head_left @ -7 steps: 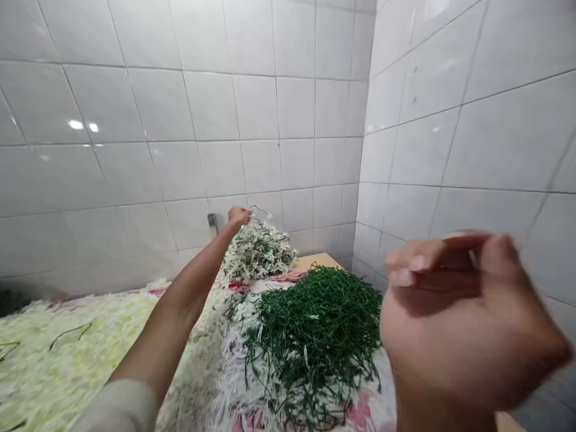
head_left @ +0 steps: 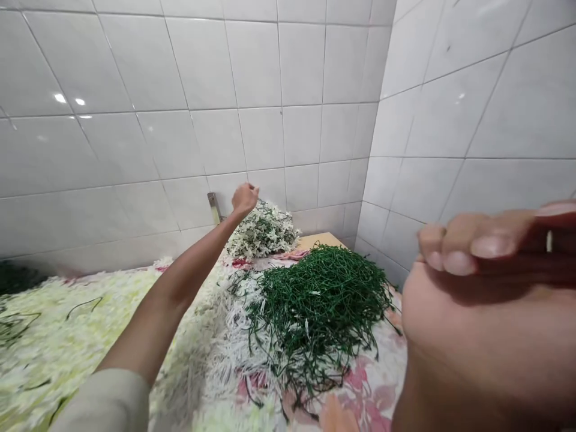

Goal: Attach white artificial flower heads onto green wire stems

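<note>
My left arm stretches far forward and my left hand (head_left: 245,198) is closed in a fist just above a far pile of white-flowered sprigs (head_left: 265,231) by the back wall; what it grips, if anything, is hidden. My right hand (head_left: 486,300) is very close to the camera at the right, fingers curled against the thumb, with a small pale sliver showing between them that I cannot name. Between the two hands lies a heap of dark green wire stems (head_left: 317,300).
A floral cloth (head_left: 364,384) covers the table. White strips (head_left: 225,354) and pale yellow-white petals (head_left: 67,336) spread over the left. A small metal fitting (head_left: 213,207) sticks out of the tiled back wall. A tiled side wall (head_left: 450,120) closes the right.
The view has tilted down a little. My left hand has closed into a tighter fist over the far pile. My right hand has come closer to the camera and moved right.
</note>
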{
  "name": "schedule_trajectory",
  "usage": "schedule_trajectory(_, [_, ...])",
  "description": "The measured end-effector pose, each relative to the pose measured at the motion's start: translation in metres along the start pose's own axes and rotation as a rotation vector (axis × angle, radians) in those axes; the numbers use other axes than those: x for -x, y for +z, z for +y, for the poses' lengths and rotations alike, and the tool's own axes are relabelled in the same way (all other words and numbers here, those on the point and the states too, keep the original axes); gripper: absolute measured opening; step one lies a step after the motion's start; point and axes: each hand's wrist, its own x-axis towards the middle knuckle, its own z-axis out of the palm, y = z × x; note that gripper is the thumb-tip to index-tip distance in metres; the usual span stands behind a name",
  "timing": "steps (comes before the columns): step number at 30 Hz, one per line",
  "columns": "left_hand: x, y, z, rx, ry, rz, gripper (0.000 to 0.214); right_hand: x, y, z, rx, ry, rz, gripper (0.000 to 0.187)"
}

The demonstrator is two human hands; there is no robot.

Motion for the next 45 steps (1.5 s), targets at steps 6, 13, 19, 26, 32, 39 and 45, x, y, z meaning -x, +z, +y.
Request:
schedule_trajectory(6, [0.084, 0.037, 0.036, 0.111, 0.457, -0.541, 0.031, 0.010, 0.023, -0.018, -0.165, -0.010, 0.185, 0.044])
schedule_trajectory(13, [0.134, 0.076, 0.040, 0.218, 0.453, -0.580, 0.015, 0.012, 0.047, -0.035, -0.233, -0.053, 0.429, 0.047])
schedule_trajectory(19, [0.124, 0.046, 0.043, 0.474, 0.303, -0.352, 0.015, 0.015, 0.048, -0.035, -0.274, -0.051, 0.382, 0.039])
schedule_trajectory(26, [0.141, -0.014, 0.048, 0.731, 0.311, -0.257, 0.016, 0.005, 0.054, -0.021, -0.241, -0.133, 0.196, 0.027])
schedule_trajectory(32, [0.192, -0.065, 0.034, 0.882, 0.357, -0.283, 0.025, 0.004, 0.073, 0.008, 0.447, -0.080, -0.267, 0.026])
schedule_trajectory(39, [0.246, -0.101, 0.000, 0.941, 0.309, -0.193, 0.026, 0.026, 0.100, 0.009, 0.476, -0.001, -0.745, 0.023])
schedule_trajectory(45, [0.277, -0.131, -0.019, 0.625, 0.420, 0.026, 0.027, 0.047, 0.117, -0.006, 0.461, -0.043, -0.822, 0.021])
